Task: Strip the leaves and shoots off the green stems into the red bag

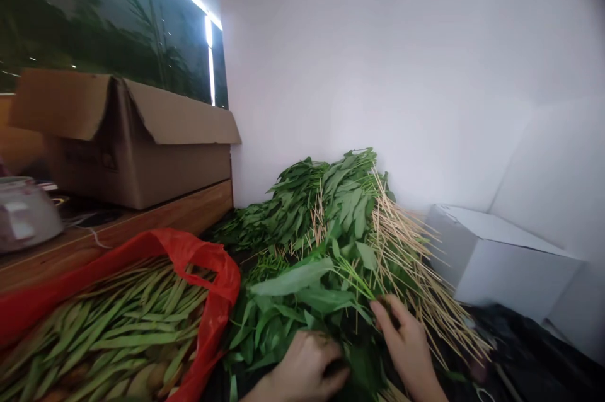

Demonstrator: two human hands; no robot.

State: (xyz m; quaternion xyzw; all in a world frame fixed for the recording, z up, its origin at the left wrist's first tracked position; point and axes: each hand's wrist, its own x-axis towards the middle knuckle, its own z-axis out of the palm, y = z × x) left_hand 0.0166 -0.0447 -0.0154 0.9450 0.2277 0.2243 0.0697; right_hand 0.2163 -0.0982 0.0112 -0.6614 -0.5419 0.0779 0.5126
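Note:
A big heap of leafy green stems (321, 219) lies against the white wall, with a spread of thin bamboo skewers (416, 276) fanned over its right side. My left hand (307, 370) is at the bottom centre, fingers curled down into the leaves. Just to its right, my right hand (406, 345) pinches green stems at the near end of the skewers. Leaves hide what either hand holds beyond the stems.
A red plastic bag (212, 288) full of long pale-green leaves sits at the left. Behind it, a wooden ledge (155, 219) carries an open cardboard box (142, 143) and a grey appliance (23, 213). A white box (501, 251) stands at the right.

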